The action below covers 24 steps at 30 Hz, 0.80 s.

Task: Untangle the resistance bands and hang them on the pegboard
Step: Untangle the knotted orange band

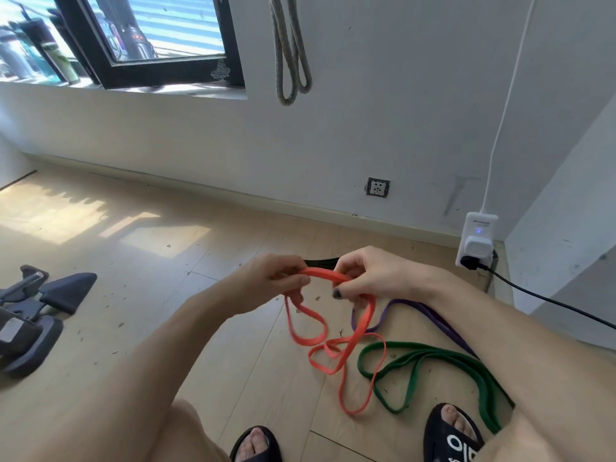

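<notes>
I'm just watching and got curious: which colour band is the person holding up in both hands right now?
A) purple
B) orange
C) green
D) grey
B: both the left hand and right hand pinch the orange band, while the green band and purple band lie on the floor and a grey band hangs on the wall.

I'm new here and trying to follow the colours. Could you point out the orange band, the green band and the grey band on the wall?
orange band [325, 274]: head view, stretch between the hands.
green band [430, 353]: head view, floor loop.
grey band [289, 61]: head view, hanging strands.
</notes>
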Motion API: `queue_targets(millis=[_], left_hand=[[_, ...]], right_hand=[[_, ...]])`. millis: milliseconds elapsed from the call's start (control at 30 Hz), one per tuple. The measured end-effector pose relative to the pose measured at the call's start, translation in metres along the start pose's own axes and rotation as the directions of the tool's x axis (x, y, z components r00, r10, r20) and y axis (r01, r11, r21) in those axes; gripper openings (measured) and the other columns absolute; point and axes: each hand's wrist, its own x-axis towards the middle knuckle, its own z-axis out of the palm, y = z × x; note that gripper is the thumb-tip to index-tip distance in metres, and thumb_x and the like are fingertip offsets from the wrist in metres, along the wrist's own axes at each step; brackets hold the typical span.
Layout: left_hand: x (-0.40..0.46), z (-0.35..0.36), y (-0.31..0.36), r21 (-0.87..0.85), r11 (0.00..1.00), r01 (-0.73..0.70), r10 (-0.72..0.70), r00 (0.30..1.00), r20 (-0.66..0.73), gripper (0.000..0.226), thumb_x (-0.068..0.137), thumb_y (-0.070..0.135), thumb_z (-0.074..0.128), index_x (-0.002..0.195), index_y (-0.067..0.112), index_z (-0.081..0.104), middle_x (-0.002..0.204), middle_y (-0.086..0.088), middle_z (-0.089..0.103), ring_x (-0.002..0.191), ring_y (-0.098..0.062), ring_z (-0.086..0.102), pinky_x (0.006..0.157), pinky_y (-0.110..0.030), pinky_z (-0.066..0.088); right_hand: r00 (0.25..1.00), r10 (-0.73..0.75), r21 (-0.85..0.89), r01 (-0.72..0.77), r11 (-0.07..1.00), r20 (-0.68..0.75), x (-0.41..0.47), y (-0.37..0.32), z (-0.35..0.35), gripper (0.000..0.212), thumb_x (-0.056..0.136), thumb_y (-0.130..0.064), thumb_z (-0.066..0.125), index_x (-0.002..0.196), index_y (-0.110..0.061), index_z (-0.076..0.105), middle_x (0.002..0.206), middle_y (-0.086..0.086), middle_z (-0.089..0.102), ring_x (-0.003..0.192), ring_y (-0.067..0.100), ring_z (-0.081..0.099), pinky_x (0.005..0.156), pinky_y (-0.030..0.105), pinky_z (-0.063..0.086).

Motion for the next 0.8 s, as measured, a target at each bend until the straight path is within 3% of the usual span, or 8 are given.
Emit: queue_targets(millis=[67,133,300,367,433,533,667,800], left_hand=[[-0.005,-0.011,-0.01,-0.074,0.996,0.049,-0.054,0.996,-0.067,0.009,0.099,0.015,0.062,0.1,0.01,0.07,0.087,-0.005,0.075,0.085,-0.016,0.076,0.086,-0.037,0.062],[-0.01,-0.021,-0.021,-0.031,0.996,0.079,-0.082,0.988,-0.133,0.009,0.098,0.014,0.062,0.098,0.018,0.07,0.086,0.001,0.076,0.086,-0.015,0.076,0.084,-0.033,0.063],[-0.016,-0.042,-0.055,0.244,0.949,0.197,-0.142,0.964,-0.224,0.016,0.098,0.02,0.063,0.092,0.034,0.065,0.088,0.009,0.074,0.086,-0.009,0.072,0.082,-0.03,0.059],[-0.014,-0.04,-0.061,0.398,0.881,0.256,-0.222,0.966,-0.131,0.013,0.098,0.023,0.065,0.095,0.035,0.063,0.098,0.007,0.074,0.091,-0.013,0.069,0.089,-0.035,0.057],[-0.011,-0.028,-0.057,0.447,0.867,0.22,-0.251,0.968,0.01,0.015,0.095,0.027,0.069,0.104,0.037,0.063,0.112,0.01,0.071,0.101,-0.006,0.065,0.097,-0.031,0.053],[-0.005,-0.003,-0.03,0.227,0.973,0.045,-0.063,0.995,0.072,0.036,0.091,0.035,0.073,0.124,0.039,0.06,0.121,0.023,0.063,0.114,0.004,0.057,0.093,-0.017,0.047],[0.005,0.008,-0.006,0.169,0.982,-0.08,0.088,0.995,-0.041,0.014,0.097,0.033,0.064,0.11,0.031,0.065,0.098,0.016,0.071,0.094,-0.01,0.067,0.085,-0.043,0.058],[0.005,0.005,-0.007,0.243,0.966,-0.094,0.112,0.992,-0.063,0.006,0.102,0.023,0.059,0.104,0.025,0.064,0.09,0.017,0.072,0.088,0.0,0.069,0.083,-0.037,0.06]], right_hand=[[0.999,0.002,-0.173,-0.011,0.985,-0.05,0.001,0.008,-0.004,0.006,0.088,-0.013,0.073,0.091,-0.019,0.071,0.079,0.004,0.076,0.073,0.017,0.071,0.073,0.039,0.059],[0.994,0.002,-0.281,-0.034,0.959,-0.112,0.002,0.016,-0.01,0.007,0.089,-0.018,0.069,0.089,-0.024,0.071,0.084,0.003,0.077,0.08,0.019,0.073,0.08,0.042,0.058],[0.971,-0.043,-0.377,-0.051,0.925,-0.237,0.003,0.024,-0.019,0.006,0.094,-0.023,0.067,0.093,-0.028,0.07,0.083,-0.003,0.071,0.065,0.007,0.065,0.06,0.021,0.047],[0.961,-0.117,-0.433,-0.004,0.902,-0.251,0.005,0.02,-0.015,0.008,0.099,-0.026,0.062,0.096,-0.026,0.07,0.082,-0.003,0.069,0.064,0.01,0.062,0.059,0.025,0.046],[0.944,-0.215,-0.492,0.068,0.868,-0.249,0.008,0.01,-0.007,0.015,0.103,-0.027,0.056,0.094,-0.024,0.068,0.079,-0.003,0.067,0.061,0.011,0.056,0.057,0.028,0.044],[0.931,-0.301,-0.552,0.143,0.821,-0.207,0.013,-0.003,0.007,0.017,0.103,-0.029,0.055,0.09,-0.03,0.065,0.077,-0.008,0.066,0.066,0.011,0.059,0.061,0.03,0.047],[0.932,-0.307,-0.549,0.157,0.821,-0.193,0.017,-0.006,0.018,0.015,0.102,-0.028,0.056,0.095,-0.023,0.068,0.079,-0.004,0.066,0.072,0.017,0.062,0.065,0.039,0.051],[0.957,-0.237,-0.483,0.129,0.866,-0.169,0.012,-0.006,0.016,0.007,0.099,-0.024,0.061,0.102,-0.023,0.068,0.082,-0.005,0.064,0.064,0.008,0.055,0.06,0.022,0.041]])
